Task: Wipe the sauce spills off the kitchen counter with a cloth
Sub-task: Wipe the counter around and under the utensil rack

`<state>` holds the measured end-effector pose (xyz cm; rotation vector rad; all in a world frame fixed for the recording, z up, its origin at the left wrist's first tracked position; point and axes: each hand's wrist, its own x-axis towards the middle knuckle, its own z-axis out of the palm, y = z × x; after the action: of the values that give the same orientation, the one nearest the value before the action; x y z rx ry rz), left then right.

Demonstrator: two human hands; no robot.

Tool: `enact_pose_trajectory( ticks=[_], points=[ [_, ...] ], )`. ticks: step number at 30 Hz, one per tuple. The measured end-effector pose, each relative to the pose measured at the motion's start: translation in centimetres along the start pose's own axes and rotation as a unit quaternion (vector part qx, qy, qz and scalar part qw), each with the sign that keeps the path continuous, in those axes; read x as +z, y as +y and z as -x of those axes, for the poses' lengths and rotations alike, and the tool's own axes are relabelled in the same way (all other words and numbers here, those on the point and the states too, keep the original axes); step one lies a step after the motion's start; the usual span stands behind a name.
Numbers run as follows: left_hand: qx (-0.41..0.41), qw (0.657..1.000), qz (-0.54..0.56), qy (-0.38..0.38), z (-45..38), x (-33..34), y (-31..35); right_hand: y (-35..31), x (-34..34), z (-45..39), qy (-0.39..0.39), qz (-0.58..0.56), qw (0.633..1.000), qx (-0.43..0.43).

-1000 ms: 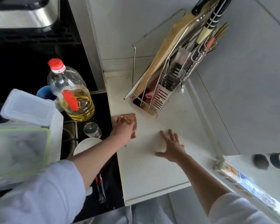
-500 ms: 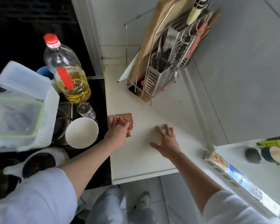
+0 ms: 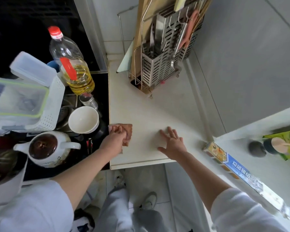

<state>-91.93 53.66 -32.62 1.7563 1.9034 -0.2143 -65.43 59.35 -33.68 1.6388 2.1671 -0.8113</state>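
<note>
A brownish-pink cloth [image 3: 128, 133] lies flat on the white counter [image 3: 157, 113] near its left edge. My left hand [image 3: 115, 139] presses down on the cloth with its fingers bent over it, covering most of it. To the right, my right hand [image 3: 172, 143] rests flat on the bare counter with fingers spread, holding nothing. A few faint brown marks show on the counter near the base of the metal rack [image 3: 159, 71]; no clear sauce spill shows beside the cloth.
The utensil and cutting-board rack stands at the back. Left of the counter, on the dark stove: an oil bottle [image 3: 72, 64], white bowl [image 3: 83, 120], teapot [image 3: 45, 148], plastic containers [image 3: 23, 101]. A foil box [image 3: 233, 169] lies on the right ledge.
The camera has tilted down, so the counter's front edge and the floor show. My left hand and the cloth have slid slightly toward the counter's left edge. My right hand stays flat.
</note>
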Motion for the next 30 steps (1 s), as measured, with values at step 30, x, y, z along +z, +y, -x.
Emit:
enact_pose_trajectory(
  ticks=[30],
  points=[
    [-0.037,0.998,0.049,0.011,-3.7,-3.3,-0.6,-5.2,-1.9,-3.2,0.020,-0.055,0.998,0.024]
  ],
)
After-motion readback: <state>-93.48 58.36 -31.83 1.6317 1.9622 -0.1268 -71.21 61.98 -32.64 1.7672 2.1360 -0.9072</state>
